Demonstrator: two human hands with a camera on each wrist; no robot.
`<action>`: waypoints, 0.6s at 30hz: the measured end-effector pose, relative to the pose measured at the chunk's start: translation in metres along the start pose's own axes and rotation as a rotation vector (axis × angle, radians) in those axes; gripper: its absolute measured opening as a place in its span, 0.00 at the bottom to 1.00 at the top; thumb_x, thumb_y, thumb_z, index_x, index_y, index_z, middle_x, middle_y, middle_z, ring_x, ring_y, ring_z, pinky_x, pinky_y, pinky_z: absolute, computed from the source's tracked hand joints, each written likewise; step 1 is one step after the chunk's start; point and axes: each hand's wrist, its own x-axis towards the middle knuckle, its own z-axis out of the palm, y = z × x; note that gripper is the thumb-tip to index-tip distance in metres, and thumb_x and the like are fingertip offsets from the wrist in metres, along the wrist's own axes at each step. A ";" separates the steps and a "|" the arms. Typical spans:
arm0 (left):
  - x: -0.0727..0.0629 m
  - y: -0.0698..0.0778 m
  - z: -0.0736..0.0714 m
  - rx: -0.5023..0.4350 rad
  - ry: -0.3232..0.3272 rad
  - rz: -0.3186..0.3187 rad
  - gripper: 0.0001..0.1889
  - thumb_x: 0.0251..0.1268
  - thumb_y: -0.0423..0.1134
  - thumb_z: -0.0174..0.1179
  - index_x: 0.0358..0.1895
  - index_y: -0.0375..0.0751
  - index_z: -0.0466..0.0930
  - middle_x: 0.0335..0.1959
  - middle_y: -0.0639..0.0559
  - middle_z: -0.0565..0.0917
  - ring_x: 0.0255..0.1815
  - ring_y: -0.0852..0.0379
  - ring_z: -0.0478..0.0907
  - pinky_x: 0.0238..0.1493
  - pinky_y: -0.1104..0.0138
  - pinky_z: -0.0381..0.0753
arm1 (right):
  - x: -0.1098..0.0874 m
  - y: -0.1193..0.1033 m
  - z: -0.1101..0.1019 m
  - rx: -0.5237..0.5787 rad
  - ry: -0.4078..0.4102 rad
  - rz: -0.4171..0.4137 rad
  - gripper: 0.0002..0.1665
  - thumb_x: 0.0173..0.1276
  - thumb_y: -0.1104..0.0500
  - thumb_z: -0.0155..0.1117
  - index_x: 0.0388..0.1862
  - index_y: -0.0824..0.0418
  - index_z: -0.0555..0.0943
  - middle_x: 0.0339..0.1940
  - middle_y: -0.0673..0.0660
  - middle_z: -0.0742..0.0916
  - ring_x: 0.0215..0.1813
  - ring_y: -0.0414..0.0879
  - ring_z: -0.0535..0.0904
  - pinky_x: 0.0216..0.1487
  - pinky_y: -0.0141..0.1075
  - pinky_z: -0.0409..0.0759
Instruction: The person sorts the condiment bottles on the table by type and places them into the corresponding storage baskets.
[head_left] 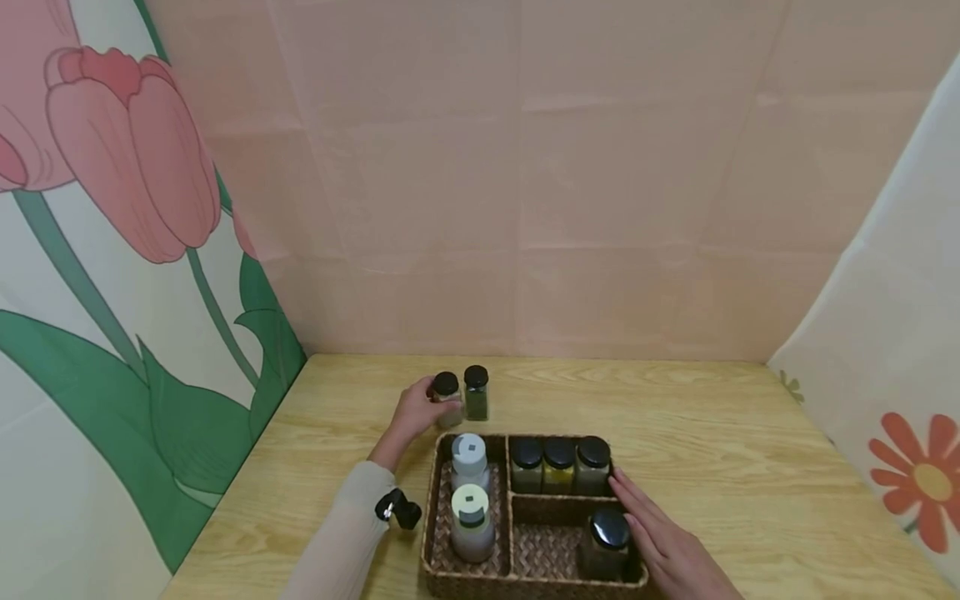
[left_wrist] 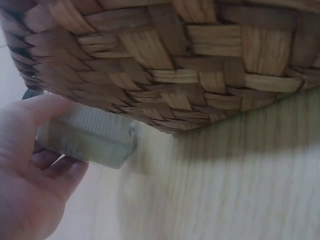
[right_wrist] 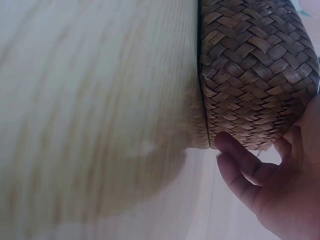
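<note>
My left hand (head_left: 412, 414) pinches a small glass spice jar (head_left: 446, 385) with a black lid, just behind the basket's back left corner. In the left wrist view, thumb and fingers grip the clear, ribbed sides of this jar (left_wrist: 90, 132). Beside it stands a second spice jar (head_left: 476, 398), black-lidded with green contents. A brown woven basket (head_left: 536, 588) with three compartments sits in front. Along its right side rests my right hand (head_left: 671, 542), fingers extended; the right wrist view shows fingertips at the woven wall (right_wrist: 250, 75).
In the left compartment stand a white-capped bottle (head_left: 469, 452) and a pale-yellow-capped bottle (head_left: 472, 533). Three black-lidded jars (head_left: 558, 467) fill the back right compartment; another jar (head_left: 607, 546) stands in the front right one. A pink-draped wall (head_left: 525, 208) rises behind the wooden table (head_left: 712, 433).
</note>
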 end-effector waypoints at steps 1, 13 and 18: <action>0.000 0.002 -0.001 0.000 0.003 0.002 0.27 0.56 0.48 0.76 0.55 0.37 0.81 0.44 0.45 0.86 0.44 0.49 0.81 0.41 0.57 0.84 | 0.000 0.000 0.000 0.002 -0.003 0.001 0.29 0.85 0.47 0.40 0.81 0.48 0.62 0.81 0.50 0.65 0.76 0.48 0.62 0.66 0.54 0.77; -0.005 0.024 -0.011 0.022 0.032 0.061 0.23 0.57 0.46 0.76 0.51 0.37 0.82 0.42 0.45 0.86 0.42 0.50 0.81 0.40 0.58 0.84 | 0.001 0.000 0.000 0.001 -0.002 0.003 0.29 0.85 0.47 0.40 0.81 0.48 0.62 0.81 0.49 0.65 0.76 0.49 0.62 0.67 0.54 0.76; -0.010 0.030 -0.019 0.021 0.044 0.061 0.25 0.57 0.48 0.76 0.54 0.39 0.82 0.45 0.45 0.86 0.45 0.48 0.83 0.42 0.56 0.86 | 0.001 0.000 0.001 0.007 -0.015 0.012 0.29 0.85 0.46 0.40 0.81 0.48 0.61 0.81 0.49 0.65 0.76 0.48 0.62 0.68 0.54 0.75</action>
